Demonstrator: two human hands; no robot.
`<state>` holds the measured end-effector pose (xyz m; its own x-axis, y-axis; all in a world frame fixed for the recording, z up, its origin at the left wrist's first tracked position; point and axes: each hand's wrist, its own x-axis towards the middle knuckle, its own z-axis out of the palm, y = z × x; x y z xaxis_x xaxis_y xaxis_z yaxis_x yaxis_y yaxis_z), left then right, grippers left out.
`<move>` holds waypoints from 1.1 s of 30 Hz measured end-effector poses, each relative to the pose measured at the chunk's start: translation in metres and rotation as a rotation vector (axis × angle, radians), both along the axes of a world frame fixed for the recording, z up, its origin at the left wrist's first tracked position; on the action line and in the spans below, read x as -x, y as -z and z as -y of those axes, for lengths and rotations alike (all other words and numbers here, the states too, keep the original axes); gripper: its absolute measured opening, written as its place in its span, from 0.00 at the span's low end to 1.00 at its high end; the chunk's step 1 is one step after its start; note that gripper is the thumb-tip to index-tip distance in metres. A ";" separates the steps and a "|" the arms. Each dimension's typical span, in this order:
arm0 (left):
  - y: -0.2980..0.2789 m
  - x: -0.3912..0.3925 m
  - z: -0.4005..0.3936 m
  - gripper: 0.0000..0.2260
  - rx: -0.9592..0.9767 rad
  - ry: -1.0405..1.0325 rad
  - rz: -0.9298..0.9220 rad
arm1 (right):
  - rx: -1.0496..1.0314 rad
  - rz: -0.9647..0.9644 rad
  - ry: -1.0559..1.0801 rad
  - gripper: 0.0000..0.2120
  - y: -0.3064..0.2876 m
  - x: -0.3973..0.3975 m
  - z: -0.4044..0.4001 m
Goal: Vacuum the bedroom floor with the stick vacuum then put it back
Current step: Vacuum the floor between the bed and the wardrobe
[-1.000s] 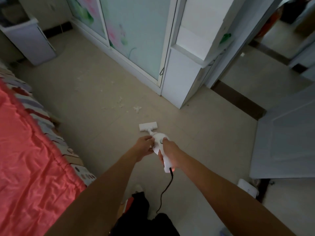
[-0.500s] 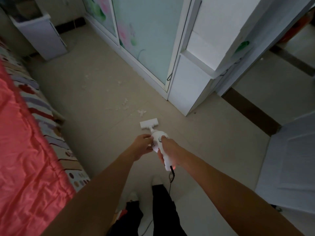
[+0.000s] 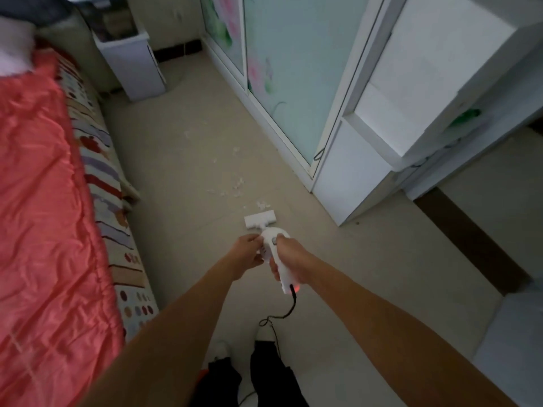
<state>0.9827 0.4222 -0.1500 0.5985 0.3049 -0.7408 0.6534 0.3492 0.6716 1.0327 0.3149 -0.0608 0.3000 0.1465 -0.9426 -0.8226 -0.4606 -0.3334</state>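
Observation:
A white stick vacuum (image 3: 271, 236) points away from me, its flat floor head (image 3: 260, 220) resting on the beige tile floor (image 3: 182, 160). My right hand (image 3: 289, 257) is wrapped around its handle. My left hand (image 3: 249, 252) pinches the left side of its round body. A black cord (image 3: 286, 311) hangs from the handle's end, where a red light glows. White scraps of litter (image 3: 263, 204) lie just beyond the floor head, with more scraps (image 3: 236, 188) farther off.
A bed with a pink cover (image 3: 44, 215) and patterned sheet runs along the left. A white nightstand (image 3: 132, 66) stands at the far end. A wardrobe with glass doors (image 3: 282, 83) and a white cabinet (image 3: 361, 165) line the right. A doorway opens right.
My view has swung left and forward, showing more of the bed and nightstand. The floor head has come closer to the nearest scraps. Both hands keep their hold.

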 end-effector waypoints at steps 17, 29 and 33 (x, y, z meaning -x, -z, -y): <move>0.007 -0.039 -0.051 0.15 -0.002 -0.018 -0.022 | -0.040 0.101 -0.151 0.19 0.008 -0.043 -0.045; 0.006 -0.015 -0.053 0.11 -0.038 -0.024 -0.044 | -0.056 0.102 -0.129 0.20 0.017 -0.019 -0.045; 0.007 0.002 -0.054 0.13 -0.077 -0.024 -0.055 | -0.062 0.065 -0.161 0.18 0.011 -0.005 -0.042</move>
